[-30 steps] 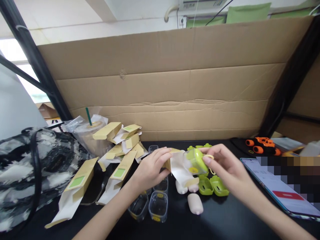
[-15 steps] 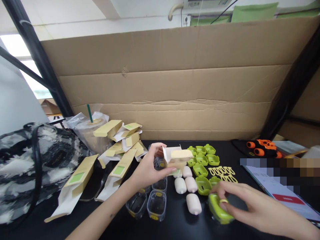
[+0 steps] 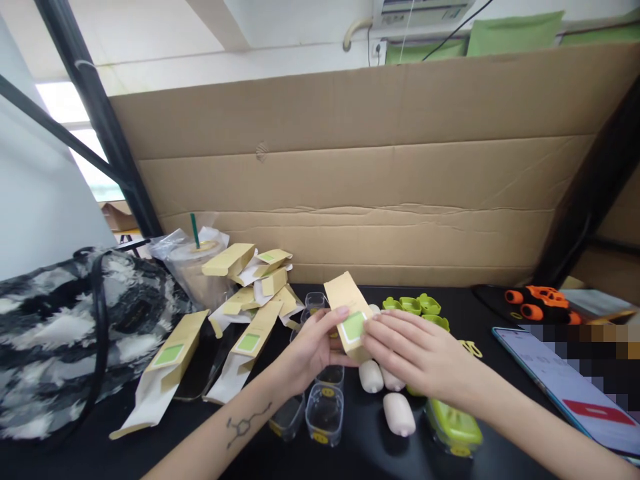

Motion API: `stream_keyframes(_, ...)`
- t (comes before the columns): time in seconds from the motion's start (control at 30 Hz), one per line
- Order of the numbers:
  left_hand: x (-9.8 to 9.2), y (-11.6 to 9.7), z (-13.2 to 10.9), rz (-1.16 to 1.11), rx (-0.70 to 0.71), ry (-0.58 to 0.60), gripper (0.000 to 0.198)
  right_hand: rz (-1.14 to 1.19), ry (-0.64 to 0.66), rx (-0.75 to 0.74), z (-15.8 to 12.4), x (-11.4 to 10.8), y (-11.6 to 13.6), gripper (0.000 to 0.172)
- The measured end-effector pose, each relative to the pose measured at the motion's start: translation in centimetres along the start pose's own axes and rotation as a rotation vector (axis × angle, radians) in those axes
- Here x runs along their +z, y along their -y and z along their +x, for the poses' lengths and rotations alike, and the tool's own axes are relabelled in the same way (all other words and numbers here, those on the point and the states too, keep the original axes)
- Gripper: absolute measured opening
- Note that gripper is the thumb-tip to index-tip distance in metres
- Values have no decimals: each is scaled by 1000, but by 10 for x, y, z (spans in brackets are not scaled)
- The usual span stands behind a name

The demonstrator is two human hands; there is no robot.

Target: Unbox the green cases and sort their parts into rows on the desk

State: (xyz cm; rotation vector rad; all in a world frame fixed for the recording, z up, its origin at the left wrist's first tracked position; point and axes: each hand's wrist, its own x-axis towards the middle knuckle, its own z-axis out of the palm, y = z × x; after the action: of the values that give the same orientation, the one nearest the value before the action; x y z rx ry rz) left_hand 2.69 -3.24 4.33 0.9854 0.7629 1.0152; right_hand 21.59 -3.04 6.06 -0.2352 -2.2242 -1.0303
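Both hands are on a small tan cardboard box (image 3: pixel 345 300) with a green label, tilted above the table. My left hand (image 3: pixel 320 340) grips it from the left, thumb over the front. Stretched along the box's right edge, the fingers of my right hand (image 3: pixel 405 343) press against it; their tips meet the label, and the thumb is hidden. Below are pale capsule-shaped pieces (image 3: pixel 399 413) and clear plastic tubs (image 3: pixel 325 413) with yellow tabs. A clear tub with a green lid (image 3: pixel 454 427) stands below my right forearm. Green lids (image 3: pixel 410 305) lie partly hidden behind my right hand.
Opened tan boxes (image 3: pixel 250 340) pile up on the left, beside a drink cup (image 3: pixel 200 267) in plastic and a black-and-white bag (image 3: pixel 50 340). On the right lie a tablet-like screen (image 3: pixel 575 387) and an orange toy car (image 3: pixel 543 301). A cardboard panel (image 3: pixel 350 180) stands behind.
My right hand has let go of the green-lidded tub and moved left onto the box. The box has turned so its green label faces me. The view has shifted slightly.
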Motion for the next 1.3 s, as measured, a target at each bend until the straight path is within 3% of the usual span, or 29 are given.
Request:
stream_keyframes(0.33,-4,-2,2,-55,-49,9,33,55,-18,33,-13,11,5,19)
stream_keyframes(0.47,2,1,-2,-81,-78,19,35,94,-90,2,-14,8,2,18)
stream_keyframes(0.63,3,5,-1,-21,-83,-123,34,100,-114,-10,-17,10,0,19)
stream_keyframes(0.77,2,7,2,55,1,-105,37,167,-115,-69,-20,15,9,18)
stream_keyframes(0.9,0,8,3,104,4,-190,42,272,-99,12,-15,14,14,28)
stream_keyframes(1.13,-9,7,4,228,61,-133,48,316,-107,68,-10,12,17,24)
stream_keyframes(1.3,-3,7,-1,213,-11,-106,53,301,-79,36,-15,16,26,20)
